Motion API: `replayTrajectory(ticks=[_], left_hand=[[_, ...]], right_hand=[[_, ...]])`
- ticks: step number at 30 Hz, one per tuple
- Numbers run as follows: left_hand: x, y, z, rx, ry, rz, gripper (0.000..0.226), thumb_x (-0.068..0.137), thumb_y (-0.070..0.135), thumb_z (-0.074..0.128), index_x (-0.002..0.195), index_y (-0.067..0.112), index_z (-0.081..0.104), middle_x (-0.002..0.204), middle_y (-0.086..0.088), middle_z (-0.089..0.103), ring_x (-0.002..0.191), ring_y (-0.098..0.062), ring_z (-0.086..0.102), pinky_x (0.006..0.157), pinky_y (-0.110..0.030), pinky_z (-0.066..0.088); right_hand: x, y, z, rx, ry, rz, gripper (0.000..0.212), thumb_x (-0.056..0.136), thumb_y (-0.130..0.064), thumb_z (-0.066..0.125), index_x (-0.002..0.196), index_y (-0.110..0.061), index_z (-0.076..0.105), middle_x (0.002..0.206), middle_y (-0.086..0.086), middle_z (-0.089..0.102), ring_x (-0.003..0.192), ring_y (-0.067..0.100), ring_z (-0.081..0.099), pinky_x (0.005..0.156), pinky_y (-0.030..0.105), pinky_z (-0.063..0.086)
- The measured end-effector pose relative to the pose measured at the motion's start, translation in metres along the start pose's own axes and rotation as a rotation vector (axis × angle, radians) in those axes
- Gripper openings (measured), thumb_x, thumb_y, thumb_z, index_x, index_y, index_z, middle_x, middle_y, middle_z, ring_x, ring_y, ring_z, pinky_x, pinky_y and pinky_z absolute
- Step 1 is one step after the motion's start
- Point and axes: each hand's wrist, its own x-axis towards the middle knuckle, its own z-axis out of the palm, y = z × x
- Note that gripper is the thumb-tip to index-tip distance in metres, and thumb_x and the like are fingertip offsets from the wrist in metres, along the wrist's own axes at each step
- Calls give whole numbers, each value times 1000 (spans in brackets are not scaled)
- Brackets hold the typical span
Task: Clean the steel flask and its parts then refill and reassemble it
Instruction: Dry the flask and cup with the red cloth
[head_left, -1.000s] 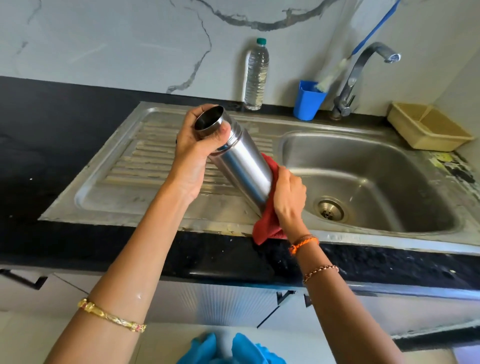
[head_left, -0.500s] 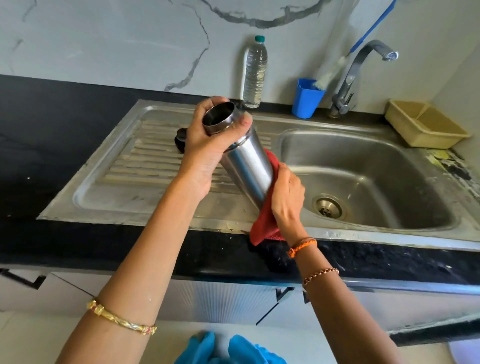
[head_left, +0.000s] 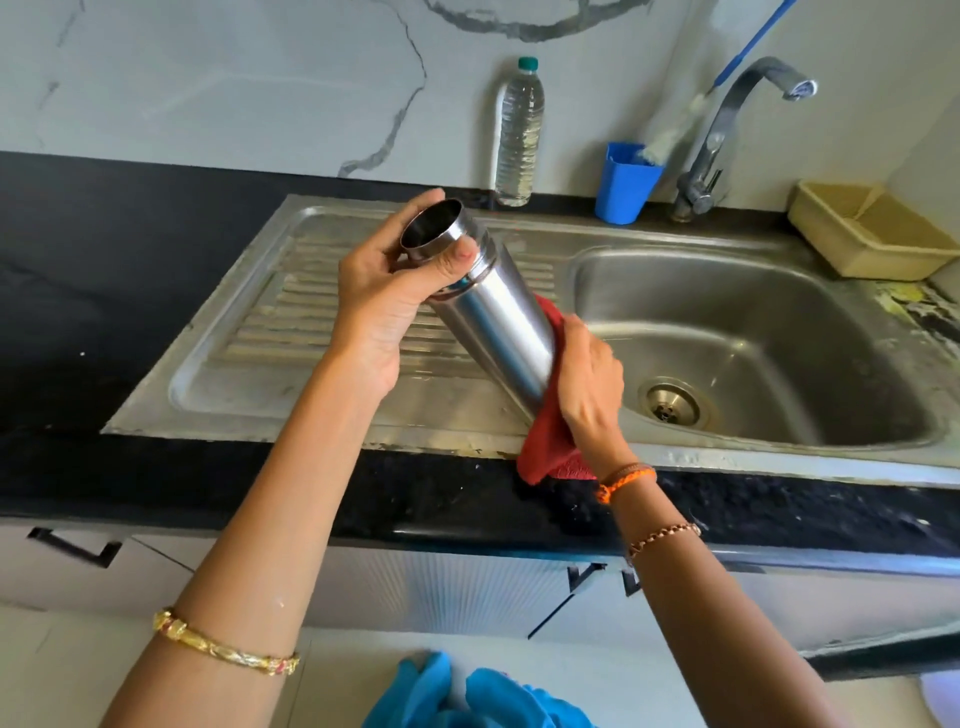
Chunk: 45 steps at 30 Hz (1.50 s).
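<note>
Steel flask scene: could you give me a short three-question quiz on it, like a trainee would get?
1. True or false: the steel flask has its cap on.
2. Which hand presses the red cloth against the flask's lower end: A) left hand B) right hand?
3. Fill in: the blue cup stands beside the ____.

Key: 1 false, its mouth is open. 2 B. 3 tap.

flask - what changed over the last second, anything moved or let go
The left hand shifted its grip round the steel flask neck, thumb now across the front. Nothing was let go. The right hand still holds the red cloth against the flask's lower end, flask still tilted.
</note>
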Motion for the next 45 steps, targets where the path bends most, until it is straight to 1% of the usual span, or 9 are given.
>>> replayTrajectory(ticks=[5, 10, 13, 19, 24, 28, 36, 41, 45], left_hand=[[-11, -6, -7, 25, -23, 10, 52, 67, 2, 73, 114, 18, 57, 86, 13, 64, 76, 8, 62, 71, -11, 47], [-9, 7, 18, -125, -16, 3, 12, 82, 14, 61, 85, 21, 51, 74, 13, 58, 74, 2, 55, 72, -11, 41], [2, 8, 17, 10, 16, 49, 28, 70, 21, 77, 89, 22, 56, 79, 14, 63, 72, 6, 61, 69, -12, 45], [4, -1, 5, 62, 53, 80, 30, 76, 13, 72, 99, 22, 55, 87, 12, 58, 69, 11, 58, 63, -8, 43], [16, 8, -8, 37, -47, -11, 37, 58, 10, 66, 91, 22, 58, 82, 9, 66, 75, -3, 63, 71, -17, 48], [16, 9, -12, 27, -25, 31, 28, 60, 18, 70, 84, 23, 57, 78, 10, 64, 73, -4, 63, 69, -20, 48], [4, -7, -17, -30, 133, 26, 31, 60, 22, 75, 84, 29, 56, 87, 14, 58, 78, 2, 57, 63, -15, 47], [7, -4, -26, -21, 4, 55, 57, 39, 40, 79, 91, 26, 60, 82, 12, 69, 77, 2, 64, 62, -14, 49], [8, -5, -25, -109, -25, 33, 40, 58, 19, 73, 95, 24, 59, 88, 12, 71, 85, -6, 66, 73, -21, 51]], right_hand=[[-6, -29, 14, 77, -15, -150, 41, 100, -28, 24, 109, -55, 54, 117, -10, 61, 97, 9, 51, 82, 23, 34], [-2, -71, 20, 259, 38, -370, 41, 100, -25, 24, 125, -39, 54, 124, -12, 61, 102, -3, 52, 80, 11, 35], [-1, -41, 22, 196, 71, -267, 41, 95, -32, 21, 106, -33, 60, 103, -2, 66, 82, 5, 50, 70, 22, 31], [-4, -5, 29, 156, 108, 121, 33, 78, -44, 26, 59, -24, 46, 85, 13, 61, 92, 36, 55, 79, 39, 40], [-3, -78, 28, 246, 90, -135, 35, 93, -33, 35, 75, -23, 63, 85, 6, 67, 84, 27, 55, 70, 34, 37], [3, -81, 33, 179, 56, -261, 31, 88, -39, 29, 71, -25, 51, 83, 8, 67, 83, 30, 57, 66, 35, 36], [-2, -5, 30, 73, 38, 109, 43, 74, -44, 23, 73, -16, 56, 103, 21, 65, 92, 34, 53, 74, 33, 34], [-1, -72, 41, 118, 24, -147, 41, 92, -36, 29, 94, -19, 66, 101, 11, 67, 91, 29, 55, 73, 33, 36], [-6, -78, 40, 118, 30, -310, 37, 97, -36, 27, 98, -25, 61, 85, 1, 65, 81, 21, 56, 67, 33, 34]])
